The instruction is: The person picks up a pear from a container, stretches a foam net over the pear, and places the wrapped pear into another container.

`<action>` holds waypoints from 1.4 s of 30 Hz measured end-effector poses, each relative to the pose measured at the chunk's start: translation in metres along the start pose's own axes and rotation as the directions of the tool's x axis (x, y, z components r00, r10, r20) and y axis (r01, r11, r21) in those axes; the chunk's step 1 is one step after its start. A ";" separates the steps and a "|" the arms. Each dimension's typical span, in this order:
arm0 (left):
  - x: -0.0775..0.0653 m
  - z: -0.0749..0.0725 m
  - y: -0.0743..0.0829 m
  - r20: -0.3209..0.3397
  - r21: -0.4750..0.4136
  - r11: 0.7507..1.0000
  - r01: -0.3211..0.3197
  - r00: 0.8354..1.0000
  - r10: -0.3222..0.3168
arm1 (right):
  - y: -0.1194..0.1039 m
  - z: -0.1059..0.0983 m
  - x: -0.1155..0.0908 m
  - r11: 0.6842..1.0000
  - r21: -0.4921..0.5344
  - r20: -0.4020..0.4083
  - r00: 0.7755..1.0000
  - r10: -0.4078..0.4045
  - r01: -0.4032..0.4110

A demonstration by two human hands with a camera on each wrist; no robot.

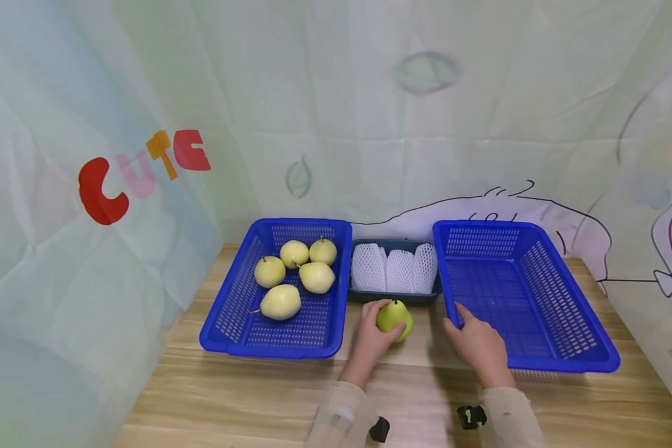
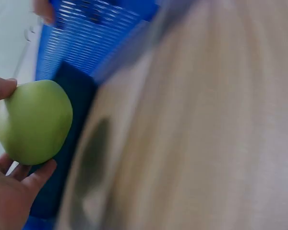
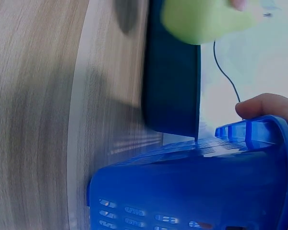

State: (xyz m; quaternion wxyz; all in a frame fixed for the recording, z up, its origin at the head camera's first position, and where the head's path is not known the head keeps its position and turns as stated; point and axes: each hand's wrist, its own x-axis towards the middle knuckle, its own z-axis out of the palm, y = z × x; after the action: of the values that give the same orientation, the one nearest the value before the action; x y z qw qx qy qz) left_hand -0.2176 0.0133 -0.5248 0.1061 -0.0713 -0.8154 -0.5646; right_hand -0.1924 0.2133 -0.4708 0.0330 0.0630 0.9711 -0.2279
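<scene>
My left hand (image 1: 371, 339) holds a green pear (image 1: 393, 318) between thumb and fingers, above the table in front of the dark tray (image 1: 397, 298). In the left wrist view the pear (image 2: 34, 122) shows its smooth side, with fingertips at its top and underside. My right hand (image 1: 481, 348) grips the near left rim of the right blue basket (image 1: 565, 364). The thumb (image 3: 259, 105) lies over the outside of that rim in the right wrist view, while the other fingers are mostly hidden. No fruit shows inside this basket.
A second blue basket (image 1: 280, 352) at the left holds several yellowish pears (image 1: 280, 302). White foam net sleeves (image 1: 368, 267) stand in the dark tray between the baskets. Behind the wooden table (image 1: 246, 398) hangs a printed cloth (image 1: 325, 112).
</scene>
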 end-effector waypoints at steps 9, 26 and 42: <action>-0.007 0.007 -0.017 0.000 0.011 1.000 0.029 1.000 -0.029 | -0.002 -0.001 0.000 1.000 0.000 -0.004 1.000 -0.001 0.001; -0.007 0.010 -0.026 0.037 0.065 0.997 0.028 0.999 -0.031 | -0.003 -0.002 0.000 1.000 -0.004 -0.002 1.000 0.001 -0.001; 0.003 -0.019 0.028 -0.100 -0.113 0.929 -0.351 0.935 0.341 | -0.002 -0.003 0.000 1.000 -0.009 0.009 1.000 -0.002 0.002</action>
State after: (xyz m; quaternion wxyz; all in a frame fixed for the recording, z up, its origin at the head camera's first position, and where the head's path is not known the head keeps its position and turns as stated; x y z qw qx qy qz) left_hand -0.2125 0.0056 -0.4926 0.2311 -0.1985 -0.7469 -0.5910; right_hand -0.1930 0.2126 -0.4669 0.0372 0.0611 0.9720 -0.2236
